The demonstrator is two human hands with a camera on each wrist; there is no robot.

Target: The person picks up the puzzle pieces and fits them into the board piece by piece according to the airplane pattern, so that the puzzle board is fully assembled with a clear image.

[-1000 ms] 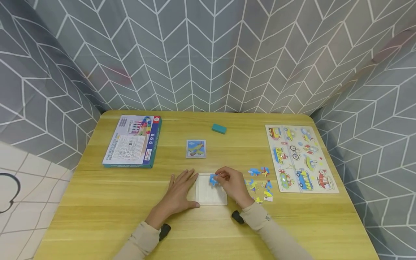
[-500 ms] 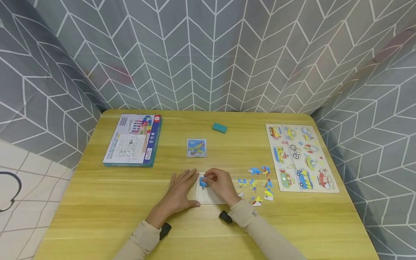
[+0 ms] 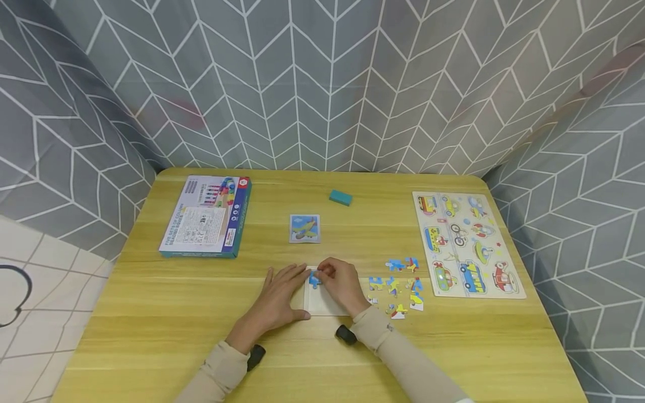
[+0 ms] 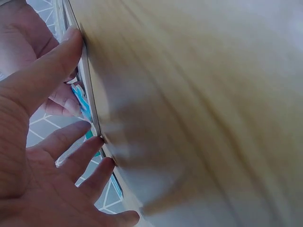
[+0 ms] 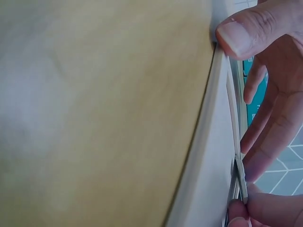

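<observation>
The box on the bench carries printed text, but only its left edge comes near reading, roughly "FIVE SETS OF COLUMN BEADED BOXES"; the smaller print is too fine. Nothing else bears readable writing.

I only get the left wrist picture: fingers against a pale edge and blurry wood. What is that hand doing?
Observer: The left hand lies flat on the table, fingers against the left side of a white puzzle tray.
Operator: And that scrap of blue beyond the fingers?
Observer: A blue puzzle piece, pinched by the right hand at the tray's far left corner.
Operator: Are more pieces around?
Observer: Yes, loose pieces lie right of the tray, beside a vehicle puzzle board.
</observation>
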